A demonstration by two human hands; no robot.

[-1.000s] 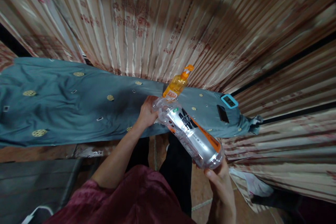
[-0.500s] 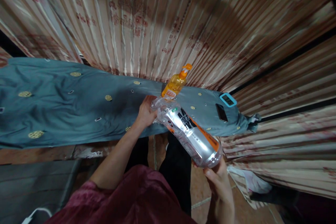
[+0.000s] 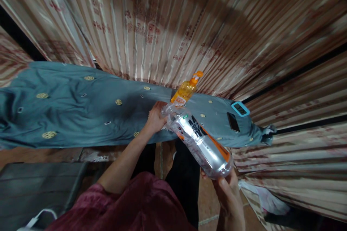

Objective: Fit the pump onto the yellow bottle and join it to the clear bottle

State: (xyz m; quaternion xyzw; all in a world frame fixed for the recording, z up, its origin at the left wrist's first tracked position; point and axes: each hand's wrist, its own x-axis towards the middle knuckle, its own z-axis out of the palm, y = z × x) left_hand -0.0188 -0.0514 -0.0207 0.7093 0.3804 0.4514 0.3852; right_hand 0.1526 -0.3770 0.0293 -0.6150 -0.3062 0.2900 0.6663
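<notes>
A large clear plastic bottle (image 3: 203, 140) with a silver and orange label is held tilted in front of me, its neck up to the left and its base down to the right. My left hand (image 3: 157, 117) is closed around the bottle near its neck. At the base, my right hand (image 3: 227, 187) grips from below, thumb on the near side. Just beyond the neck stands a pump bottle (image 3: 185, 92) of yellow-orange liquid with an orange pump top. The held bottle overlaps its lower part in view.
A long surface under a teal patterned cloth (image 3: 67, 108) runs across the view. On its right part are a dark phone (image 3: 233, 122) and a blue-framed digital clock (image 3: 240, 109). Pleated curtains (image 3: 162, 25) hang behind and at right. A grey padded seat (image 3: 35, 187) stands at lower left.
The view has swung slightly left, so the surroundings sit farther right in the picture. Both hands keep their hold on the large bottle, whose tilt looks much the same.
</notes>
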